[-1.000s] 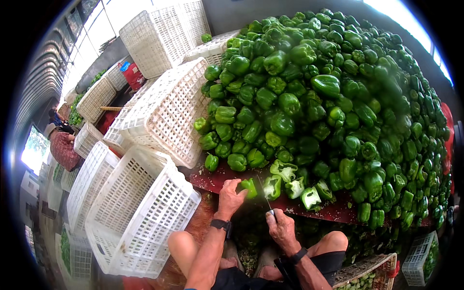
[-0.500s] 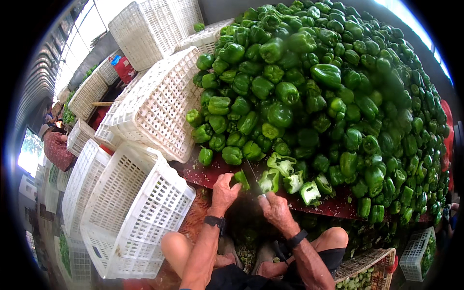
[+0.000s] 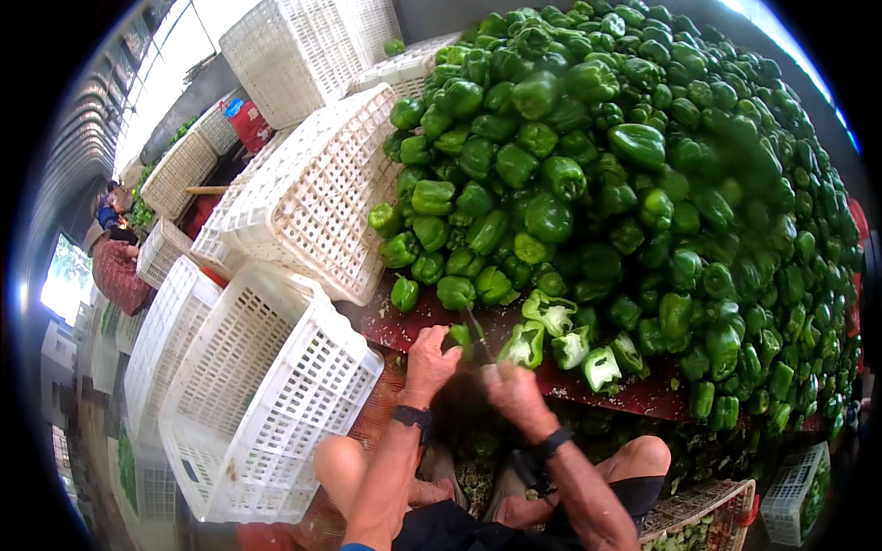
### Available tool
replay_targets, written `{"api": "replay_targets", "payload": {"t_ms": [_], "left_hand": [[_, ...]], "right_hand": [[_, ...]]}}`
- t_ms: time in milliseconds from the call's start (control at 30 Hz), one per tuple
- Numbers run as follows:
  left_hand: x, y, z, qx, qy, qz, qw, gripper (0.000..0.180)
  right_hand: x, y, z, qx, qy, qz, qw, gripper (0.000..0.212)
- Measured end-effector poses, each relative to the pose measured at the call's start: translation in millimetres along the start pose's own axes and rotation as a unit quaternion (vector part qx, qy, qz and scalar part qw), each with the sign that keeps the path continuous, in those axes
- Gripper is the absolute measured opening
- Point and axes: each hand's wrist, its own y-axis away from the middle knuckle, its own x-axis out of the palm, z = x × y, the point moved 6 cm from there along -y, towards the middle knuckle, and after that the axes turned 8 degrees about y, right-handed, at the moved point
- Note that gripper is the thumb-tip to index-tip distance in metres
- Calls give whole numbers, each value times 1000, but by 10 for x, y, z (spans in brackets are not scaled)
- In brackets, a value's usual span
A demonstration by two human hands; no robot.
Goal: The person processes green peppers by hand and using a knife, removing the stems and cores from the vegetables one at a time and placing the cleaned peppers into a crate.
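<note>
At the near edge of a dark red work surface [image 3: 418, 318], my left hand [image 3: 429, 365] is closed around a green bell pepper [image 3: 459, 341]. My right hand [image 3: 516, 395] grips a knife [image 3: 480, 336], its blade angled up beside that pepper. Whether the blade touches the pepper is hard to tell. Just right of the knife, cut bell pepper pieces [image 3: 524, 345] lie with pale insides and seeds showing. Behind both hands rises a large heap of whole green bell peppers [image 3: 547, 218].
White plastic crates [image 3: 276, 404] stand and lean on my left, with more crates [image 3: 322, 184] stacked behind them. By my right knee sits a crate of green scraps [image 3: 703, 514]; another crate [image 3: 795, 496] is farther right. A person in a patterned top [image 3: 119, 275] is at far left.
My right hand and the knife have moved a little left, closer to the held pepper. The whole view has shifted slightly. My left hand keeps its hold.
</note>
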Motion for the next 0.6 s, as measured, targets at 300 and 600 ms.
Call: {"api": "replay_targets", "payload": {"t_ms": [300,600], "left_hand": [[-231,85,247,-39,-68,-3,997,40],[-66,67,44,-60,-56,4,997,38]], "right_hand": [[193,-51,624,105,21,90,990,38],[458,87,322,137,38,81,986,39]]}}
